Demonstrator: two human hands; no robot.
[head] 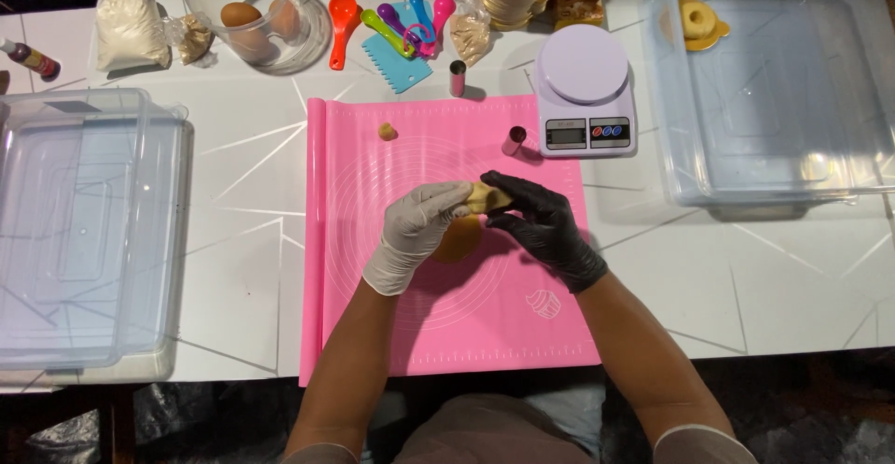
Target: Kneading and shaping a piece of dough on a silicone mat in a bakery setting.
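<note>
Over the middle of the pink mat [373, 333], two gloved hands meeting. Left hand [417, 231], in a white glove, curled partly closed, fingertips pinching the pale dough piece [485, 197] from its left side. Right hand [541, 221], in a black glove, fingers bent and closed on the same dough piece from the right and above. Dough piece held just clear of the mat, squeezed between both sets of fingertips. Directly under the left hand, a darker orange-brown dough lump [460, 240], partly hidden, resting on or just above the mat; hard to tell which.

Toward the mat's far left corner, a small dough ball [388, 132] lying alone. At the mat's far edge, two small metal ring cutters [514, 140], one on the mat, one just beyond it. Just beside the mat's far right corner, a lilac kitchen scale [585, 91]. Well off to either side of the mat, clear plastic tubs [84, 231].
</note>
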